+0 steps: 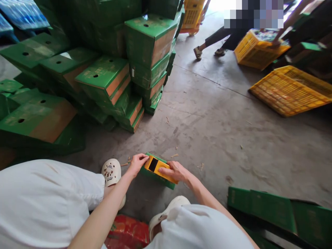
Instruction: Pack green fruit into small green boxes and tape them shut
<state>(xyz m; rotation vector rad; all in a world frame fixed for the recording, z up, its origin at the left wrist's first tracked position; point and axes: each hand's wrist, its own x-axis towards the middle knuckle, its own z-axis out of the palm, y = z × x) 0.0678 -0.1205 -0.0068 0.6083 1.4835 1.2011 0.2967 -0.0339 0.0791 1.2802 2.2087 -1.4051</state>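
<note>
Between my knees, low over the floor, is a yellow handheld device (166, 174) with a black rectangular panel on its upper face. My right hand (176, 171) is wrapped round its right part, with the thumb lying across the top. At the device's left end, my left hand (138, 163) pinches its corner with thumb and fingertips; anything small between them is too tiny to make out. Directly beneath the device shows a green cardboard piece or box (167, 184), mostly covered by it.
Stacked green cartons (103, 74) stand at left. A yellow crate (293, 91) lies tilted at right, near a person (224, 36) handling another filled crate (255, 52). Green cardboard (261, 209) lies at lower right. A red package (129, 230) is between my shoes.
</note>
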